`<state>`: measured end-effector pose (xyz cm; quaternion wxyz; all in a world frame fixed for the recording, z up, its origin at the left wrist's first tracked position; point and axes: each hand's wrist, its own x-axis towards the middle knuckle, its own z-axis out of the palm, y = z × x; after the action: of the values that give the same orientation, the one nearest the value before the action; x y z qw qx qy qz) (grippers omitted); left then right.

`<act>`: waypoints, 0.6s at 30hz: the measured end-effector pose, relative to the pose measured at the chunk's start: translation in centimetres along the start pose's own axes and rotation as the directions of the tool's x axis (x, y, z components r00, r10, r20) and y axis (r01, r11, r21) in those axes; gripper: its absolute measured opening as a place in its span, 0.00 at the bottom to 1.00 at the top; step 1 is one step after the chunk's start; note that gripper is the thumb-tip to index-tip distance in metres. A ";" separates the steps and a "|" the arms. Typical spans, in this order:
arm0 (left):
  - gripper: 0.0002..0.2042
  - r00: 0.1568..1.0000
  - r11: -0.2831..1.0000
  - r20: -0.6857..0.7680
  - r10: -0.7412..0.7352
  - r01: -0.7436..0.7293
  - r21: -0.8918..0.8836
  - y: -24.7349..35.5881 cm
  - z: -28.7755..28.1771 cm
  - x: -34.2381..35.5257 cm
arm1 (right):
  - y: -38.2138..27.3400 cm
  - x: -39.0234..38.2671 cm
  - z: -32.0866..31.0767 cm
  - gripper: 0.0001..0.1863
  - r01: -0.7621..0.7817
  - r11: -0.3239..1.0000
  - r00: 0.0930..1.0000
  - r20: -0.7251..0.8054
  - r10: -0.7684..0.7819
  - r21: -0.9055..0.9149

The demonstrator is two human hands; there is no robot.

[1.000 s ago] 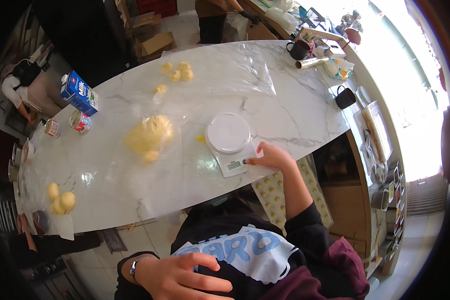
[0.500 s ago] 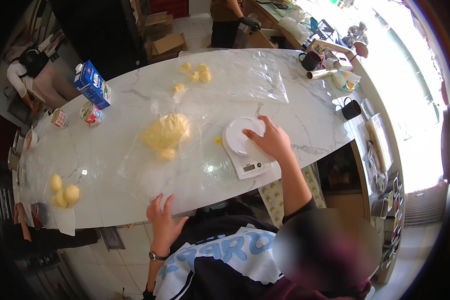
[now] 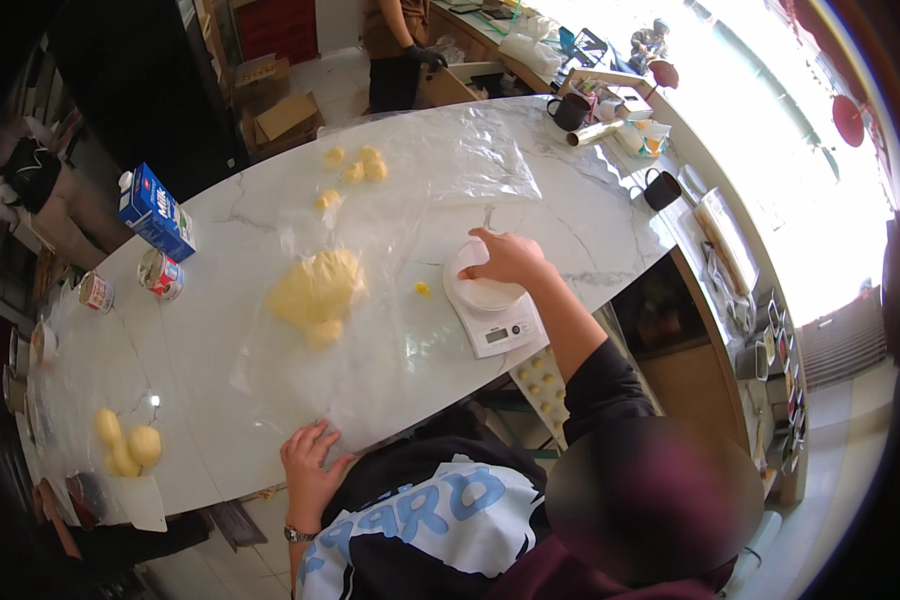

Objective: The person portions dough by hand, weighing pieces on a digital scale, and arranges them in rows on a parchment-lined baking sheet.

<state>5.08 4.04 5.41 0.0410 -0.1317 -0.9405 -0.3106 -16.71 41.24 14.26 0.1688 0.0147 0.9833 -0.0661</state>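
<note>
**Pressure from above could skew the reading**

Your right hand [image 3: 510, 260] arches over the round white pan [image 3: 490, 297] of the white plastic scale [image 3: 478, 325], thumb and forefinger apart; whether it grips the pan, I cannot tell. Bearing down there may tip the pan or give a false weight. Your left hand [image 3: 312, 467] lies loosely open near the clear plastic sheet [image 3: 355, 385]; if it snags the sheet, the lumpy yellow dough [image 3: 318, 285] ahead of that hand could slide.
</note>
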 end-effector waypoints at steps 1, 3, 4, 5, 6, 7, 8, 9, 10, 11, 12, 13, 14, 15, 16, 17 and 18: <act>0.20 1.000 1.000 0.004 0.011 -0.011 0.001 -0.2 -0.1 0.1 | 0.1 -0.9 -0.3 0.42 0.007 1.000 0.999 -0.039 -0.006 0.025; 0.18 1.000 1.000 0.018 0.015 -0.015 -0.022 -0.7 -0.6 0.2 | -0.4 -3.9 -0.7 0.39 -0.018 0.992 0.997 -0.073 0.027 0.122; 0.18 1.000 1.000 0.022 0.022 -0.021 -0.022 -1.2 -0.6 0.2 | -0.2 -5.7 -0.6 0.36 -0.038 0.977 0.992 -0.106 0.061 0.212; 0.17 0.999 0.999 0.026 0.037 -0.036 -0.029 -1.6 -0.5 0.3 | 0.3 -7.6 0.1 0.33 -0.046 0.978 0.996 -0.071 0.062 0.204; 0.16 0.998 0.998 0.029 0.049 -0.048 -0.033 -2.0 -0.5 0.5 | 0.8 -9.4 1.1 0.30 -0.052 0.979 0.998 -0.035 0.060 0.196; 0.16 0.997 0.997 0.035 0.062 -0.061 -0.041 -1.9 -0.6 0.9 | 1.2 -11.2 1.9 0.30 -0.098 0.980 0.995 0.028 0.095 0.174; 0.14 0.997 0.997 0.017 0.070 -0.070 -0.038 -1.7 -0.7 1.3 | 1.3 -12.7 2.9 0.29 -0.138 0.979 0.988 0.089 0.125 0.152; 0.12 0.997 0.996 -0.002 0.077 -0.077 -0.035 -1.6 -1.0 1.8 | 1.3 -13.7 3.9 0.31 -0.162 0.980 0.985 0.082 0.153 0.117; 0.12 0.996 0.995 0.005 0.088 -0.088 -0.040 -1.8 -1.2 2.3 | 1.4 -14.3 4.6 0.32 -0.198 0.972 0.978 0.100 0.186 0.130; 0.10 0.994 0.994 0.041 0.103 -0.101 -0.050 -2.2 -1.5 2.8 | 1.3 -14.7 5.1 0.33 -0.231 0.962 0.969 0.118 0.216 0.142; 0.07 0.990 0.992 0.076 0.118 -0.113 -0.059 -2.5 -1.9 3.3 | 1.3 -14.9 5.4 0.33 -0.241 0.960 0.967 0.116 0.225 0.144; 0.07 0.989 0.991 0.079 0.122 -0.117 -0.062 -2.3 -2.5 4.0 | 1.1 -14.9 5.6 0.33 -0.251 0.959 0.963 0.128 0.235 0.129; 0.05 0.997 0.997 0.006 0.075 -0.075 -0.029 -1.8 -3.5 4.9 | 1.2 -15.0 6.0 0.33 -0.264 0.958 0.958 0.145 0.246 0.115; 0.04 0.997 1.000 -0.070 0.029 -0.029 0.001 -1.2 -4.5 5.9 | 1.3 -15.0 6.5 0.33 -0.271 0.955 0.956 0.150 0.252 0.118; 0.04 0.998 1.000 -0.061 0.030 -0.030 0.001 -0.5 -6.1 7.1 | 1.2 -15.0 7.0 0.34 -0.259 0.960 0.961 0.133 0.244 0.106; 0.06 0.987 0.972 -0.062 -0.151 0.136 -0.193 0.4 -8.0 8.4 | 1.2 -15.1 7.4 0.34 -0.247 0.965 0.965 0.117 0.235 0.093; 0.08 0.946 0.880 -0.034 -0.323 0.287 -0.378 1.2 -9.4 9.6 | 1.3 -15.1 7.4 0.34 -0.250 0.963 0.964 0.118 0.238 0.097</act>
<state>-3.90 1.48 15.20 0.0113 0.0280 -0.8715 -0.4895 0.05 41.43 12.21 0.2261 0.1416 0.9586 -0.1000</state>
